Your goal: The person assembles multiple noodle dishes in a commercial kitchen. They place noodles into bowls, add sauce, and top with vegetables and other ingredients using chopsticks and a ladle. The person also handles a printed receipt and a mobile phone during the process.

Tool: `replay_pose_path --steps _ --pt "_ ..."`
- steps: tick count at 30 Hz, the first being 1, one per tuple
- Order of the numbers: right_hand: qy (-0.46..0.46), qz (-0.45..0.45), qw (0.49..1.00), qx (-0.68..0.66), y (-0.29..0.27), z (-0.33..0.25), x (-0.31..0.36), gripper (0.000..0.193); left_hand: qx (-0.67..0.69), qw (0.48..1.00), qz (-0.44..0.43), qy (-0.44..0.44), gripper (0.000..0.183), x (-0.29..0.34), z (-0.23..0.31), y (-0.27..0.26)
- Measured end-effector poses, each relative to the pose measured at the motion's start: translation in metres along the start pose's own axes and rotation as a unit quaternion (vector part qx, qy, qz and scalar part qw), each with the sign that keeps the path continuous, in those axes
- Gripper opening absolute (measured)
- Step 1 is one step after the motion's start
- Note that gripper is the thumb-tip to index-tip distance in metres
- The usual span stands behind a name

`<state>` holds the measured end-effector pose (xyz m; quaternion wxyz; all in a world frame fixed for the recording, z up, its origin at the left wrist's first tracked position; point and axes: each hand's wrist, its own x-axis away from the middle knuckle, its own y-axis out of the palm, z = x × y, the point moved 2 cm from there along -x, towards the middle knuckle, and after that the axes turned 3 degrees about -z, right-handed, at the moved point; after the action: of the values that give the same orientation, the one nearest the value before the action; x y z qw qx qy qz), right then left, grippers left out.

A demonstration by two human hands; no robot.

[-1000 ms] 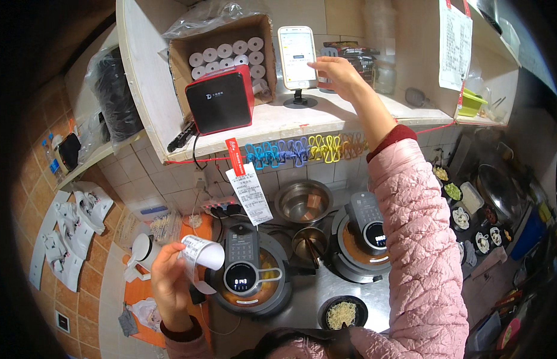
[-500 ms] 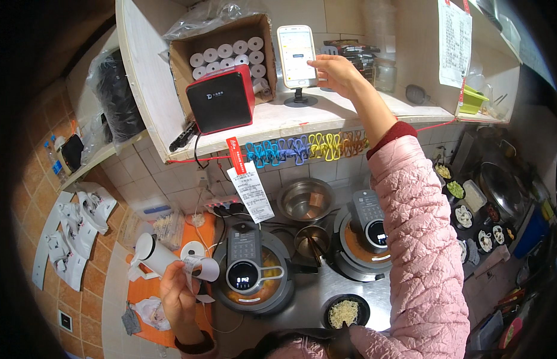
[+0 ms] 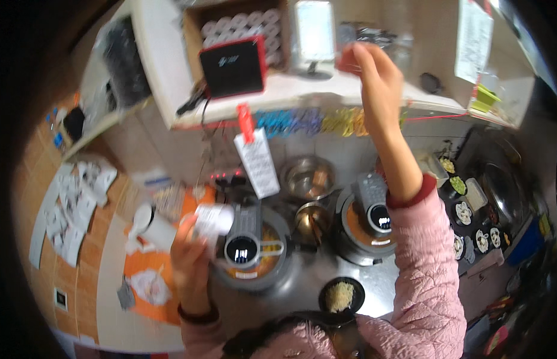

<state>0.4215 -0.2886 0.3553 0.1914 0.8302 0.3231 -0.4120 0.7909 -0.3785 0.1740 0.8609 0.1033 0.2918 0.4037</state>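
My left hand (image 3: 192, 257) is closed on a curled white receipt slip (image 3: 215, 219) above the left side of the counter. The slip is blurred, its print unreadable. Beneath and right of it stands a round cooker (image 3: 269, 263) with a grey control handle and a lit display. My right hand (image 3: 377, 84) is raised before the shelf, empty as far as I can see, its fingers bent and smeared by motion. Just left of it, apart from the fingers, a white phone (image 3: 315, 30) stands upright on a round stand (image 3: 315, 72).
A red-black box-shaped device (image 3: 233, 67) and a carton of paper rolls (image 3: 278, 36) occupy the shelf. Under its edge hang coloured clips (image 3: 308, 122) and another receipt (image 3: 258, 164). A second cooker (image 3: 359, 236), a metal bowl (image 3: 308, 178), a white jug (image 3: 156, 227) and a dish of shreds (image 3: 341, 296) are below.
My right hand has drawn back from the phone screen, to the right. My left hand has moved slightly right with the receipt. The whole view has shifted, blurring things.
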Motion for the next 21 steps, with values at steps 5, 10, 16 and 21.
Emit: replay_pose_path --steps 5,10,16,21 --pt "0.202 -0.280 0.936 -0.068 0.071 -0.019 0.195 0.046 0.018 1.000 -0.012 -0.007 0.030 -0.008 -0.036 0.033" --pt "0.399 -0.197 0.846 -0.294 0.103 -0.004 0.278 0.044 -0.068 0.997 -0.041 0.006 0.032 0.007 -0.049 0.057" --pt "0.469 -0.168 0.832 -0.245 0.100 -0.007 0.320 0.021 0.075 0.989 -0.076 -0.105 0.039 0.002 -0.055 0.046" --pt "0.525 -0.137 0.812 -0.216 0.095 -0.014 0.343 0.019 0.082 0.984 -0.088 -0.135 0.039 -0.012 -0.071 0.040"
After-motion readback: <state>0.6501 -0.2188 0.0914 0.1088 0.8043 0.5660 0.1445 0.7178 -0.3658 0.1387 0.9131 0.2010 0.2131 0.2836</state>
